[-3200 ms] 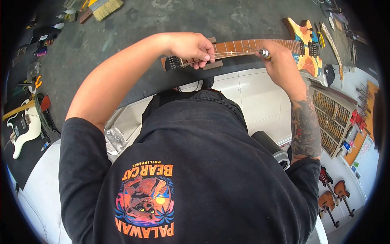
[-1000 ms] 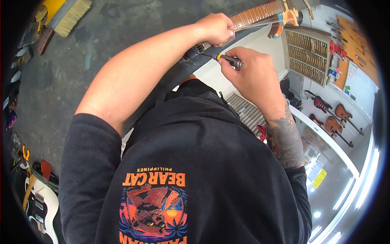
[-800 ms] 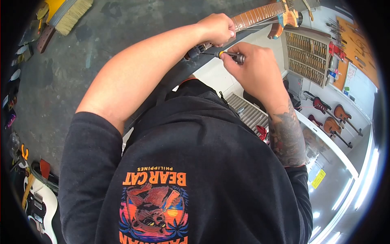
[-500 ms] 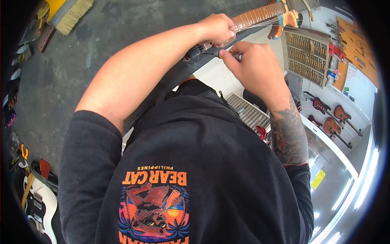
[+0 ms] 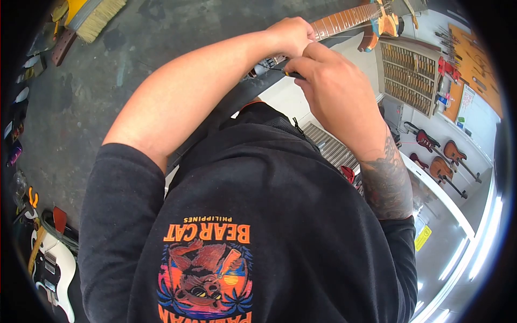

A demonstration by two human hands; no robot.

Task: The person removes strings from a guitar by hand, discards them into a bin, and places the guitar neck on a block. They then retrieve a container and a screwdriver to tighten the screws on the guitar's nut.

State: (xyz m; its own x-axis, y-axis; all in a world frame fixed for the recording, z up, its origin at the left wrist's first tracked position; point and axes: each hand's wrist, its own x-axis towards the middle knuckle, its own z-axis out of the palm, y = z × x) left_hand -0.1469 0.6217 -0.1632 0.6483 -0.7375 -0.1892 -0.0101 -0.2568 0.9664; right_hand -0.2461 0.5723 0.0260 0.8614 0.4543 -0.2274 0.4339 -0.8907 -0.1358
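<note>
An electric guitar lies along the bench's far edge, its fretted neck (image 5: 344,22) running up to the blue and tan body (image 5: 383,27). My left hand (image 5: 292,36) is closed around the neck's near end, covering part of the headstock (image 5: 262,68). My right hand (image 5: 331,75) grips a screwdriver (image 5: 293,74) with a dark handle and a yellow band. Its thin shaft points left at the headstock's edge; whether the tip touches a screw is too small to tell. Most of the handle is hidden by my fingers.
A dark workbench (image 5: 161,59) spreads out to the left, holding a bench brush (image 5: 99,19) and a white guitar (image 5: 62,274). Orange-handled pliers (image 5: 32,199) lie at its left edge. At the right are a rack of files (image 5: 407,72) and several hanging guitars (image 5: 441,167).
My right hand has turned and moved slightly up and left, its fingers now covering more of the screwdriver's handle. My left hand and the guitar have shifted slightly right in view.
</note>
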